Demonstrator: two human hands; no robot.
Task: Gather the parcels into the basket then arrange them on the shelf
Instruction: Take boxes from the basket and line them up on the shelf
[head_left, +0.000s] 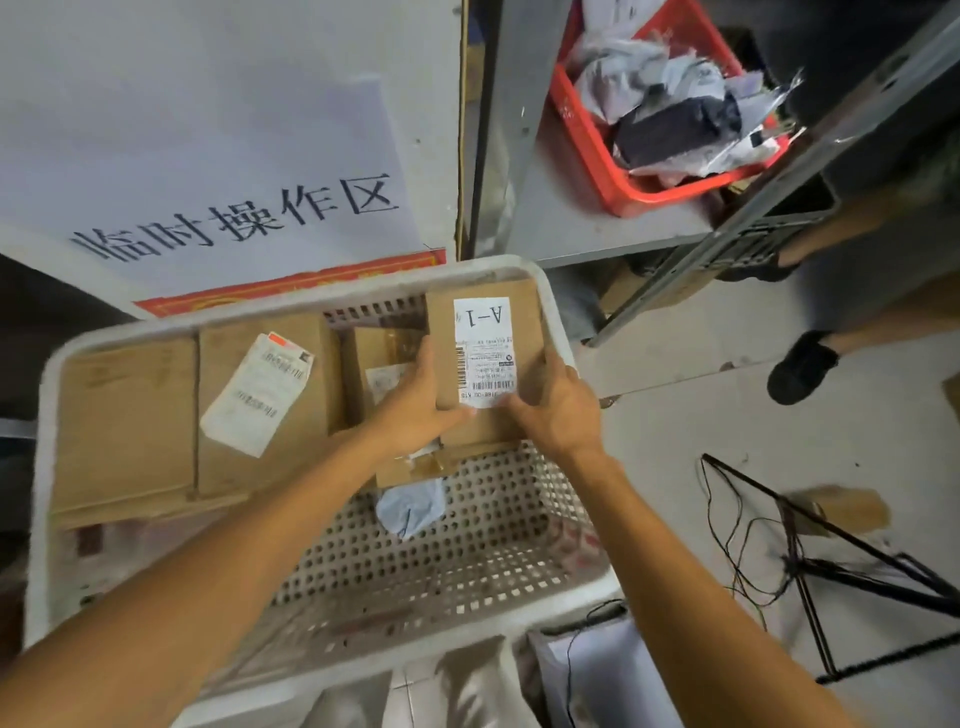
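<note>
Grey concrete floor (727, 426) surrounds you. A white sign (234, 171) is at 11 o'clock and a metal shelf (561, 218) at 1 o'clock. The white basket (47, 415) fills the middle of your view.

Both your hands are clamped on the A-1 box (524, 317), at the basket's far right corner, about 1 o'clock within it. Your left hand (415, 405) curls round its left edge and your right hand (558, 410) round its right edge.

I cannot tell whether the box is going in or coming out. Either way, keep it level and label-up, and grip the side faces rather than the sticker. If you are seating it, press it square into the corner so the bare floor of the basket at 6 o'clock stays free. If you are lifting it, raise it straight up past the rim before you swing toward the shelf.

In the white basket there are four cardboard parcels, including the one you hold. There is also a taped piece of cardboard (415, 465) under your wrists that may be a fifth, and one grey soft bag (410, 506). One red basket (587, 150) sits on the shelf, and its soft bags are too jumbled to count.
</note>
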